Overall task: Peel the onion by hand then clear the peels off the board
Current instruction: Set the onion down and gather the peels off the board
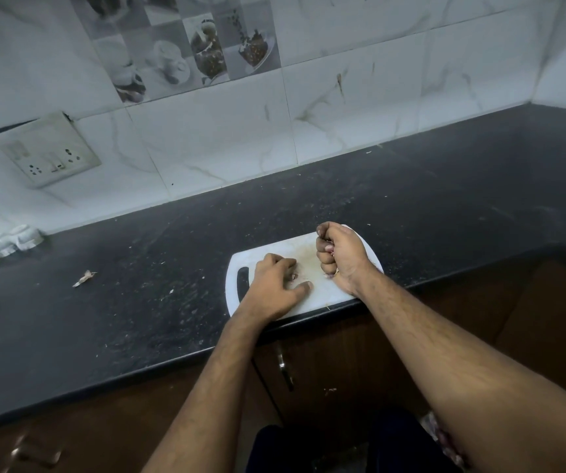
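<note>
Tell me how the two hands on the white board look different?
The left hand lies low on the cutting board, thumb stretched out, fingers curled over a small peel scrap. The right hand is balled into a tight fist, standing on its edge, with bits of pinkish peel poking out. The left is near the handle slot; the right is at the other end. Both touch the board.

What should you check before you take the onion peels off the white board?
1. Right hand closed on peels: ok, a fist with pinkish bits at the fingers.
2. Left hand gathering scraps: ok, fingers curled over a small bit on the board.
3. Cutting board steady: not ok, its near edge sits right at the counter's edge.
4. Board fully cleared: cannot tell, hands hide part of it.
5. Counter clean: not ok, a stray peel lies to the left.
6. Onion set aside: cannot tell, not seen.
</note>
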